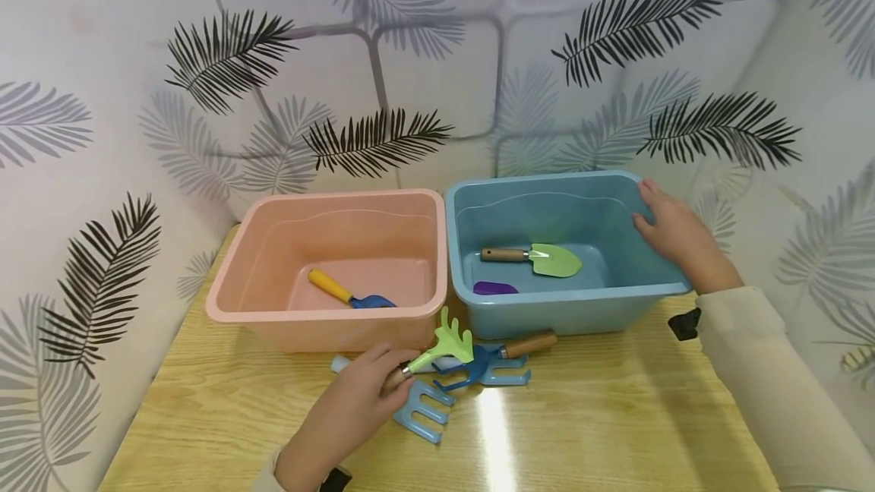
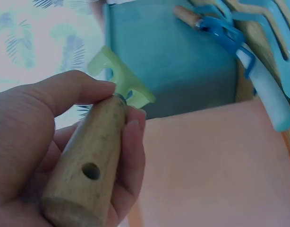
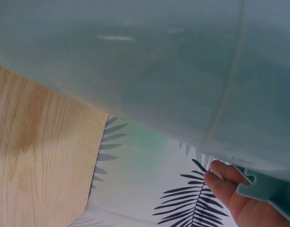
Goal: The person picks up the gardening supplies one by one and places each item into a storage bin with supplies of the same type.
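My left hand [image 1: 365, 393] holds a small hand rake by its wooden handle [image 2: 88, 165]; its green tines [image 1: 451, 344] rise before the bins' front walls. At the right end of the blue bin [image 1: 567, 313], my right hand [image 1: 677, 230] grips the rim, fingertips [image 3: 220, 184] showing outside the wall in the right wrist view. Inside that bin lie a green trowel [image 1: 554, 260] with a wooden handle and a purple blade [image 1: 495, 288], partly hidden by the front rim. The pink bin [image 1: 328, 332] contains a blue trowel [image 1: 371, 301] with a yellow handle.
Before the bins, light blue rakes [image 1: 427, 408] and a dark blue rake [image 1: 478, 363] with a wooden handle lie overlapping on the wooden table [image 1: 581, 431]. The bins stand side by side against a leaf-patterned backdrop [image 1: 437, 82].
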`<state>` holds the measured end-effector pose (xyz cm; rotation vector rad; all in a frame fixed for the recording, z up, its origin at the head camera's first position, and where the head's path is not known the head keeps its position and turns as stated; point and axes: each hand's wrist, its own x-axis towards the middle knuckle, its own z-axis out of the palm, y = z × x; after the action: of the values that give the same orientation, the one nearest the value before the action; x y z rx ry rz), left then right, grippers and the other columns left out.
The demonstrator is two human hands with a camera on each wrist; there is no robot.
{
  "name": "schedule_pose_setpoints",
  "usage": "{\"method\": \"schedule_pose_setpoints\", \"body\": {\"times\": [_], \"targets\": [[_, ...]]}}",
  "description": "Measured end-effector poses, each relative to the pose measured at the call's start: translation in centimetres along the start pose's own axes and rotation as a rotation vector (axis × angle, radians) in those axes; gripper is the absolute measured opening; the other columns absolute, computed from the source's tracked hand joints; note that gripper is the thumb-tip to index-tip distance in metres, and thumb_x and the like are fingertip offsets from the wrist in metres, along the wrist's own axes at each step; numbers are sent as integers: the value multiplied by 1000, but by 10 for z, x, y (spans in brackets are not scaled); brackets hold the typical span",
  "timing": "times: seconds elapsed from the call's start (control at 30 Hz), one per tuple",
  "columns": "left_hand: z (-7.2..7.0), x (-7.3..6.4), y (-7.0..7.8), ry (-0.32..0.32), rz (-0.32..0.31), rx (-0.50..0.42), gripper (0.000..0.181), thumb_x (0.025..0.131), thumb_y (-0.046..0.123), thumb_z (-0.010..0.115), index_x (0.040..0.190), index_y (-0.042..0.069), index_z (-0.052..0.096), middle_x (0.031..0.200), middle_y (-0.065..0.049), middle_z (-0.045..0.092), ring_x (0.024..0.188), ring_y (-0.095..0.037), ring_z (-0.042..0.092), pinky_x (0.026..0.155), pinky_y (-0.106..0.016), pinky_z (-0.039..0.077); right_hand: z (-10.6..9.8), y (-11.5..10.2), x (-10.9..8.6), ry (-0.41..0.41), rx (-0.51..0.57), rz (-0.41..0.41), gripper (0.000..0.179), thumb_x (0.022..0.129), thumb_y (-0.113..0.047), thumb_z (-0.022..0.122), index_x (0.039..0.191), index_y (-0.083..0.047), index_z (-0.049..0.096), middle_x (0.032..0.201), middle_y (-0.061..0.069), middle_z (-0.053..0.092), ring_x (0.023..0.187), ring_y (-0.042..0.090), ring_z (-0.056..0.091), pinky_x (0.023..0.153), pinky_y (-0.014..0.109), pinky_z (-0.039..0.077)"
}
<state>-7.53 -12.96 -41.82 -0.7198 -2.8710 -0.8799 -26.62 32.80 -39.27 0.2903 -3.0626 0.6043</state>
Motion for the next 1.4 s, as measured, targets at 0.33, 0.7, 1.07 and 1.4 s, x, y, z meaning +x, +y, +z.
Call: {"method": "schedule_pose_setpoints", "body": {"times": [0.33, 0.7, 1.07, 1.4], "targets": [[-25, 4, -5, 25, 175, -74, 26, 85, 17, 68, 111, 17, 64, 94, 13, 55, 76, -5, 45, 64, -19, 42, 0, 2, -1, 9, 0, -6, 63, 95, -13, 48, 145, 7, 15, 151, 23, 10, 133, 46, 16, 106, 58, 16], [-73, 27, -19, 71, 193, -179, 33, 86, 12, 66, 118, 18, 63, 85, 10, 52, 62, -6, 40, 51, -19, 38, -1, 3, -2, 7, -3, -4, 63, 96, -15, 47, 145, 6, 14, 151, 22, 10, 134, 44, 16, 106, 57, 16], [-97, 64, -46, 150, -3, -244, 31, 90, 21, 62, 121, 15, 61, 96, 1, 60, 76, -12, 58, 56, -25, 50, -1, 4, -1, 16, 2, -19, 63, 94, -11, 49, 144, 7, 16, 150, 24, 11, 134, 44, 16, 106, 56, 16], [-78, 86, -79, 248, -112, -345, 35, 89, 27, 63, 122, 15, 61, 99, -4, 65, 82, -16, 59, 67, -27, 51, -1, 4, -1, 11, -1, -19, 63, 94, -12, 49, 144, 7, 16, 150, 24, 12, 133, 45, 17, 105, 57, 17]]}}
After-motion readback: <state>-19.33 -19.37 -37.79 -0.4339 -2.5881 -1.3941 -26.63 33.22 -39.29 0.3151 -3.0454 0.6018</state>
